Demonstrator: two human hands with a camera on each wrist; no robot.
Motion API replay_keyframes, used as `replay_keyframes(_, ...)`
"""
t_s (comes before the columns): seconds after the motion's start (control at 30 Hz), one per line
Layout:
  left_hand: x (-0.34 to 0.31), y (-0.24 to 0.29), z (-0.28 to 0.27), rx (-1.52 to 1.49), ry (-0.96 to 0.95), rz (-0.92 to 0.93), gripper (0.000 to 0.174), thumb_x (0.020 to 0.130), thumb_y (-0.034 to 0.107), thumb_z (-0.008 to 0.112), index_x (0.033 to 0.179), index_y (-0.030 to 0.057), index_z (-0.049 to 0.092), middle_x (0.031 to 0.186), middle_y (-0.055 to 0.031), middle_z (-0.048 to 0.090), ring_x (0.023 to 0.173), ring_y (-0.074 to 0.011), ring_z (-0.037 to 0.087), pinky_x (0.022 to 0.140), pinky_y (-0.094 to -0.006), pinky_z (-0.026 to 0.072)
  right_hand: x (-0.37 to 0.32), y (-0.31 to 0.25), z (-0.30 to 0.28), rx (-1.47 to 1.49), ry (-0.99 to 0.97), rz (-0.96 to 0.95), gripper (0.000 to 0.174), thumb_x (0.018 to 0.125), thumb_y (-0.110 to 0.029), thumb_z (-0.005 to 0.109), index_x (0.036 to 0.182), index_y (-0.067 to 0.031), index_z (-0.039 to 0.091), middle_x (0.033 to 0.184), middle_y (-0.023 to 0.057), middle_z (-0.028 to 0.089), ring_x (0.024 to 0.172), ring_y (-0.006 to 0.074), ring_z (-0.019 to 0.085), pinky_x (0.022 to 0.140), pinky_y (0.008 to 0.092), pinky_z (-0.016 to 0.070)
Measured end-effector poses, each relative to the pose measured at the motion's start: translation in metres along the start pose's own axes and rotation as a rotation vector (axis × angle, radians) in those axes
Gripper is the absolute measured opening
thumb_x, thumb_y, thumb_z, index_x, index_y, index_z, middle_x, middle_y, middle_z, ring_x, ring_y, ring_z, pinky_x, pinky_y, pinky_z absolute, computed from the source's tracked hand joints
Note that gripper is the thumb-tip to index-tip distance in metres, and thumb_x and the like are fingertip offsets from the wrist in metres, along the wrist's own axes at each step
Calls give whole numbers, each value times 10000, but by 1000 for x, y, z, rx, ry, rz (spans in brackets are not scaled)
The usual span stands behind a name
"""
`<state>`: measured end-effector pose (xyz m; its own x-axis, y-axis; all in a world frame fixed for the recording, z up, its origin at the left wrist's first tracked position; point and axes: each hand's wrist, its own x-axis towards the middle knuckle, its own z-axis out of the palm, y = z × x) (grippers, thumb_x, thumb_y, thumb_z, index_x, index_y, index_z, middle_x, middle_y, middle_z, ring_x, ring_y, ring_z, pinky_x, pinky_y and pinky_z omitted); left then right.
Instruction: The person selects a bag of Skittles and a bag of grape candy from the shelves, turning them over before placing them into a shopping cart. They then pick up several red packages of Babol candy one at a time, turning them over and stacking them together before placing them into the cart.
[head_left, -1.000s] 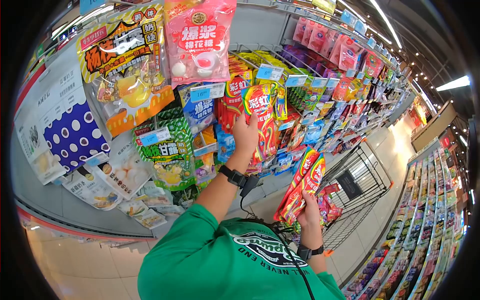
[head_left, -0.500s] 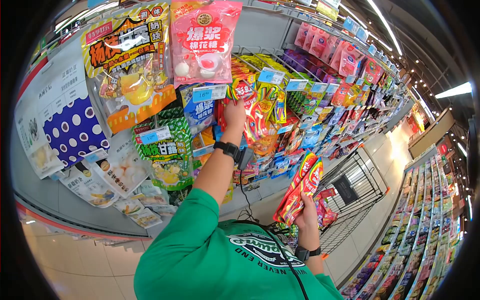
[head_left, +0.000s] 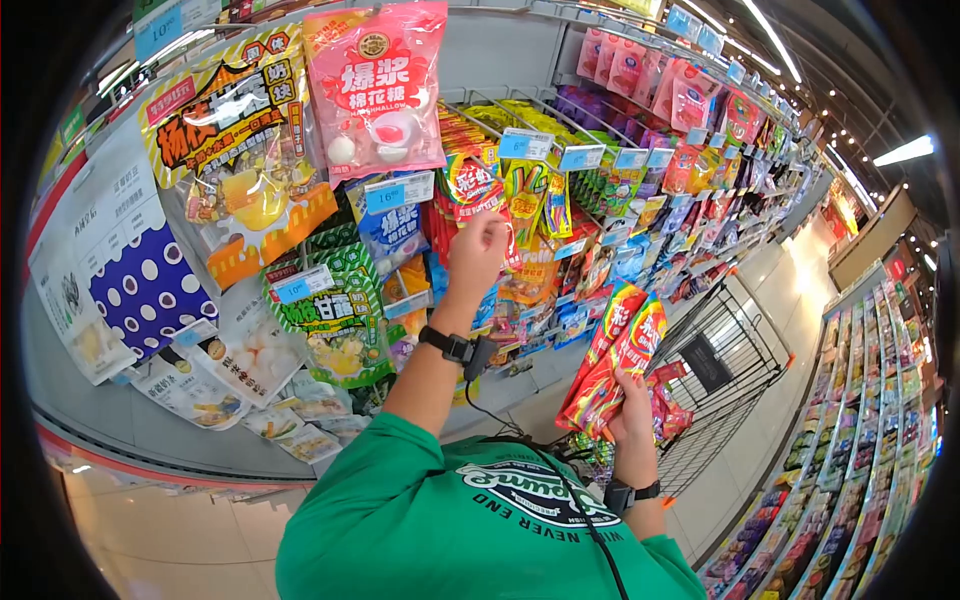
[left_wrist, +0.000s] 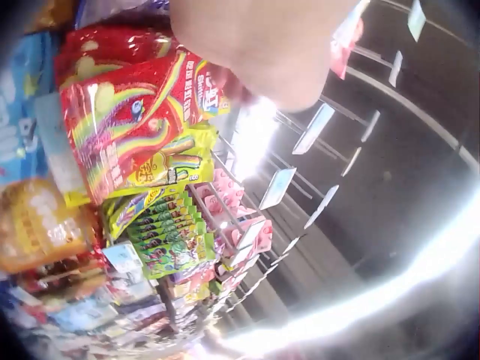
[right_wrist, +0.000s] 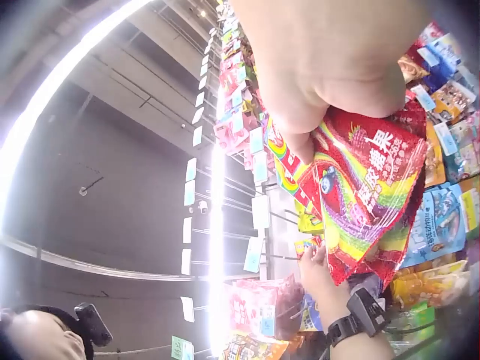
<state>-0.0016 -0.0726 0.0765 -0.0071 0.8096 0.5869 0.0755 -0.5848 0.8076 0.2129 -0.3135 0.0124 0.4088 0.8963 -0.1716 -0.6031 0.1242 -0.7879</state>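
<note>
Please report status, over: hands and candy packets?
Right hand grips red candy packets. Left hand at hanging red packet, grip unclear. Shopping cart beyond right hand.

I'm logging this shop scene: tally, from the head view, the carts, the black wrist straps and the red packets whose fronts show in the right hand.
Shopping cart: 1
Black wrist straps: 2
Red packets, fronts showing, in the right hand: 2
Total: 5

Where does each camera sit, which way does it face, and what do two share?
Head: on the head, facing forward and down at the candy rack; left hand, right hand and green shirt show.
Left wrist: faces past the left hand toward hanging red packets and ceiling.
Right wrist: faces past the right hand, gripping candy packs, toward rack and ceiling; left hand shows too.
Head and right wrist share both hands and the gripped packs.
</note>
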Motion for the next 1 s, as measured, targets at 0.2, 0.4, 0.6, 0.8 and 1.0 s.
replay_keyframes(0.2,35,-80,11,301,-306,-147,224,831,218,621,974,47,599,891,-153,677,841,-322,652,695,-412,503,-3,5,10,32,-14,44,253,891,-55,616,1126,-34,524,1074,90,650,942,210,656,827,385,541)
replay_keyframes(0.4,29,-50,15,437,-321,-180,202,846,226,604,926,43,631,889,-162,668,844,-321,647,718,-410,501,2,15,-17,16,-53,8,259,867,-47,655,1097,-30,537,1000,60,654,881,158,650,811,335,531)
replay_keyframes(0.6,-80,37,25,-99,-659,-136,329,954,286,498,1143,40,609,1024,-124,678,913,-239,648,793,-357,493,-12,-13,28,-206,-71,-211,402,830,-15,693,1187,-8,508,1121,73,641,985,143,625,881,316,496)
replay_keyframes(0.8,-131,42,34,-1008,-559,-731,364,998,247,461,1236,-17,539,1110,-70,648,931,-134,618,826,-297,483,-11,-16,58,-235,-29,-302,373,853,-16,669,1183,0,496,1125,90,637,979,156,631,865,311,509)
replay_keyframes(1.0,-98,39,30,-258,-339,-359,313,942,289,590,1062,4,638,952,-101,702,825,-162,651,737,-305,493,-1,-11,58,-448,-132,-229,265,870,-37,658,1108,1,549,1026,72,665,860,111,632,779,273,512)
